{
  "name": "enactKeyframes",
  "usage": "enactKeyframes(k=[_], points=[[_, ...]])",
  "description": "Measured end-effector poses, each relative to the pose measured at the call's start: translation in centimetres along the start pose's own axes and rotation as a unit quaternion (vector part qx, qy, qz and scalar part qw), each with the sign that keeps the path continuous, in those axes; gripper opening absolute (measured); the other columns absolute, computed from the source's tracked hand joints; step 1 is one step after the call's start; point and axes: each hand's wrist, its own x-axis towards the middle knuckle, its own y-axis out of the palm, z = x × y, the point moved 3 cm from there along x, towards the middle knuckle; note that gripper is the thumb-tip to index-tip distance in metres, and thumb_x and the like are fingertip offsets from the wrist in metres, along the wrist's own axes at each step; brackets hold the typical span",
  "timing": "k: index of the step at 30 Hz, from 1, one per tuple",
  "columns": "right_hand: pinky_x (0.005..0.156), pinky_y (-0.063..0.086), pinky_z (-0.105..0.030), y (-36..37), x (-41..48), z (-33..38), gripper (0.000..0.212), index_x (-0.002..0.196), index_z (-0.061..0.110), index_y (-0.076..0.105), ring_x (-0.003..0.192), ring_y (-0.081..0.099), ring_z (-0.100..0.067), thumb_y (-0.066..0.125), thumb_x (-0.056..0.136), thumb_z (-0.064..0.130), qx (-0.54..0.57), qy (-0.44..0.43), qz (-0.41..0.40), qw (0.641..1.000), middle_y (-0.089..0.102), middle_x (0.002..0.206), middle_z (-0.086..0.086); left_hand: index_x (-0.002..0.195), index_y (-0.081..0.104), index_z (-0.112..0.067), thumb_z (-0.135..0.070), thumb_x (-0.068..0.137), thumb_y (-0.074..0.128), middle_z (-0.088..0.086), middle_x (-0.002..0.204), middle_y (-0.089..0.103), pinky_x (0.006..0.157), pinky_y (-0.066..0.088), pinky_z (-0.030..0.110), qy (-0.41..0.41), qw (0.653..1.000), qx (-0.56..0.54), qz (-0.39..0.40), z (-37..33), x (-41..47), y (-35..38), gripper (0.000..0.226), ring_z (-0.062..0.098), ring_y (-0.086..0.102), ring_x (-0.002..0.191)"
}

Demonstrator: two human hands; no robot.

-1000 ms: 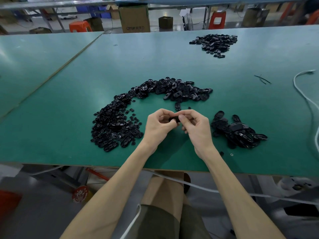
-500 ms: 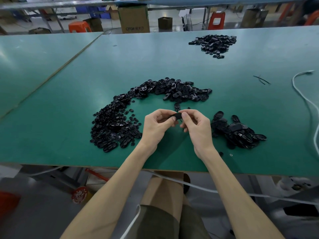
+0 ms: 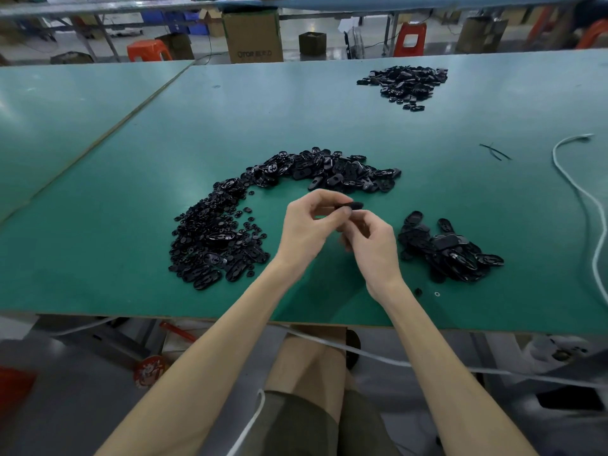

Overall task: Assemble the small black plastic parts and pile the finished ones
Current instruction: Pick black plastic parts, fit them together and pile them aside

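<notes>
Black plastic part, light, stiff and slick, we judge, sits pinched in our left hand above the table; our right hand curls half-closed beside it. Grip its edges.

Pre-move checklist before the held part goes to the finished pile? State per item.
1. Part held: small black oval plastic part pinched at the left hand's fingertips. ok.
2. Right hand grip: fingers curled just below the part; contact with it is blurred. cannot tell.
3. Part fully assembled: hidden by fingers and motion blur. cannot tell.
4. Drop spot: pile of black oval plastic parts to the right, beside the right hand, nothing between. ok.
5. Supply: curved heap of loose black plastic parts on the green table. ok.
6. White cable lies apart from the right pile. ok.
</notes>
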Motion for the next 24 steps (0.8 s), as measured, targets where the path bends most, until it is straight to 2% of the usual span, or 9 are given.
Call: enactKeyframes(k=[3,5,8,10,12,14,18,21,24], points=[[0.059,0.044,-0.021,0.3,0.3,-0.2,0.019,0.088,0.014,0.071,0.058,0.053,-0.004,0.059,0.099,0.005,-0.048,0.002,0.015,0.999,0.063,0.064,0.012,0.093,0.078,-0.014,-0.004,0.086,0.078,-0.008,0.078,0.071,0.054,0.048,0.019,0.005,0.996,0.052,0.073,-2.0,0.9,2.1,0.012,0.006,0.061,0.068],[0.069,0.046,-0.025,-0.1,0.3,-0.8,0.013,0.103,-0.001,0.071,0.068,0.055,-0.004,0.059,0.098,-0.002,-0.063,0.026,-0.007,0.998,0.061,0.075,0.012,0.092,0.080,-0.017,-0.008,0.084,0.081,-0.012,0.076,0.071,0.063,0.046,0.014,0.018,0.984,0.118,0.132,-3.0,1.4,4.0,0.012,-0.001,0.059,0.067],[0.080,0.046,-0.026,-0.5,-0.2,-1.2,0.027,0.124,-0.018,0.059,0.082,0.053,-0.007,0.056,0.098,-0.010,-0.057,0.028,-0.003,0.998,0.057,0.092,0.004,0.092,0.081,-0.023,-0.017,0.081,0.085,-0.008,0.081,0.075,0.084,0.053,0.024,0.028,0.965,0.193,0.177,-4.1,1.7,6.4,0.013,-0.001,0.065,0.076],[0.087,0.045,-0.033,-0.4,-0.9,0.1,0.028,0.130,-0.013,0.054,0.089,0.054,-0.013,0.050,0.104,-0.001,-0.096,-0.037,0.038,0.994,0.055,0.106,-0.008,0.091,0.079,-0.027,-0.023,0.081,0.085,-0.009,0.082,0.076,0.099,0.051,0.035,0.027,0.956,0.223,0.188,-4.3,1.8,7.7,0.013,0.002,0.070,0.084],[0.093,0.046,-0.036,-0.7,-1.2,1.1,0.032,0.134,-0.005,0.048,0.101,0.055,-0.018,0.031,0.112,0.011,-0.092,-0.100,0.031,0.990,0.054,0.113,-0.012,0.093,0.078,-0.028,-0.026,0.082,0.084,-0.010,0.086,0.077,0.106,0.046,0.044,0.019,0.949,0.243,0.200,-4.2,1.7,8.8,0.013,0.005,0.071,0.092],[0.088,0.052,-0.030,-0.9,-1.0,0.7,0.033,0.134,-0.005,0.049,0.098,0.060,-0.013,0.027,0.113,0.006,-0.079,-0.094,0.034,0.992,0.059,0.109,-0.010,0.100,0.077,-0.028,-0.029,0.085,0.081,-0.010,0.091,0.078,0.109,0.044,0.044,0.010,0.940,0.271,0.205,-3.7,1.5,9.4,0.015,0.008,0.071,0.097],[0.074,0.056,-0.020,-0.6,-0.9,0.1,0.029,0.128,-0.004,0.053,0.081,0.066,-0.002,0.030,0.113,0.003,-0.044,-0.036,0.061,0.997,0.061,0.101,-0.005,0.105,0.078,-0.026,-0.023,0.094,0.071,-0.010,0.097,0.078,0.103,0.050,0.034,0.019,0.944,0.264,0.197,-3.2,1.1,9.2,0.013,0.006,0.071,0.099],[0.081,0.051,-0.029,-0.2,-0.5,-0.2,0.020,0.120,-0.010,0.059,0.079,0.059,-0.005,0.045,0.106,-0.005,-0.033,0.027,0.045,0.998,0.057,0.090,0.003,0.104,0.079,-0.019,-0.011,0.096,0.066,-0.010,0.101,0.077,0.093,0.050,0.016,0.039,0.962,0.221,0.154,-2.9,1.1,7.6,0.017,0.001,0.069,0.097],[0.078,0.048,-0.039,0.1,-0.2,0.2,0.019,0.100,0.006,0.063,0.083,0.059,-0.017,0.050,0.098,-0.008,-0.027,0.024,0.025,0.999,0.065,0.087,-0.004,0.099,0.078,-0.021,-0.007,0.096,0.062,-0.014,0.097,0.075,0.074,0.045,0.005,0.039,0.974,0.206,0.083,-2.3,1.0,4.9,0.021,-0.003,0.067,0.091]])
